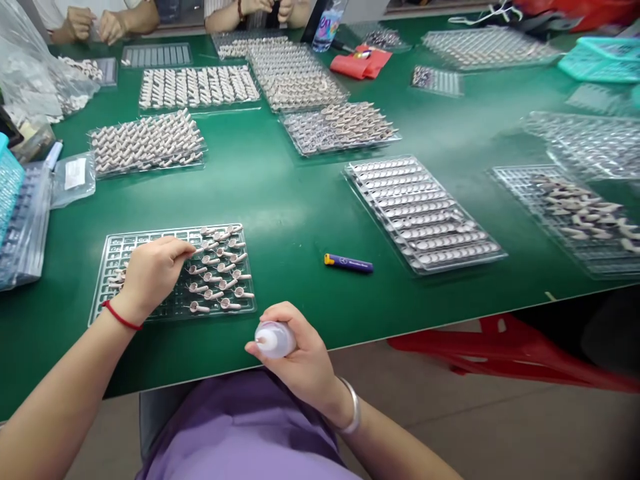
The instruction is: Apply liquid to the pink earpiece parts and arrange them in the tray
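Observation:
My left hand [153, 270], with a red string at its wrist, rests over a clear plastic grid tray [120, 243] near the table's front edge. Its fingers are pinched on a small pale part at the tray's middle. The right half of the tray holds several small beige parts [223, 277] in rows. My right hand [295, 353], with a silver bangle, is closed round a small white bottle [274, 339] just off the table's front edge, close to my body.
A purple lighter [349, 263] lies on the green table [280, 200]. Several more clear trays of parts cover the far and right side, e.g. a long tray [425, 213]. Other people's hands [90, 25] work at the far edge. A red stool [500, 353] stands below on the right.

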{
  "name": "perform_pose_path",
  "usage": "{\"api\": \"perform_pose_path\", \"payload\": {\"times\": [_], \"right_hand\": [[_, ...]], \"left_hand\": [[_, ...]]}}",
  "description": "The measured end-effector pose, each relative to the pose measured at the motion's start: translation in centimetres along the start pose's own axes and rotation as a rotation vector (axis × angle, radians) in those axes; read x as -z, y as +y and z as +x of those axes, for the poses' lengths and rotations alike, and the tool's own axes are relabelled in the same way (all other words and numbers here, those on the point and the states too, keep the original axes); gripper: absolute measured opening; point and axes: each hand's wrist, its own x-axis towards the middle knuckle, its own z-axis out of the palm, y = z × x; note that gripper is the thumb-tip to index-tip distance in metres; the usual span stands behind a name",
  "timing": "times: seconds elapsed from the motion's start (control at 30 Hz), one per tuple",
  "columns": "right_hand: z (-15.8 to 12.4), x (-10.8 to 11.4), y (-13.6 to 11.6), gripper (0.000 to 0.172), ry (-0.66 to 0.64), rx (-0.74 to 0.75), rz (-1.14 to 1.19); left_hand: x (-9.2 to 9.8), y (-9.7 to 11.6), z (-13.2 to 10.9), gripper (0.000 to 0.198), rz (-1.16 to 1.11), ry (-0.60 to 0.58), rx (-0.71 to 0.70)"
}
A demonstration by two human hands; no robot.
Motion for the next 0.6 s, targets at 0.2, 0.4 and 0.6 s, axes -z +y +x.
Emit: {"api": "perform_pose_path", "payload": {"times": [0.2, 0.4, 0.6], "right_hand": [[0.1, 0.1, 0.0, 0.025, 0.007, 0.011, 0.015], [0.1, 0.1, -0.2, 0.022, 0.016, 0.003, 0.018], [0.2, -0.1, -0.4, 0.021, -0.004, -0.004, -0.002]], "left_hand": [[0.2, 0.1, -0.3, 0.022, -0.021, -0.054, 0.02], [5.3, -1.0, -0.5, 0.017, 0.117, -0.01, 0.363], [7.4, -2.7, -1.6, 0.031, 0.312, -0.37, 0.641]]}}
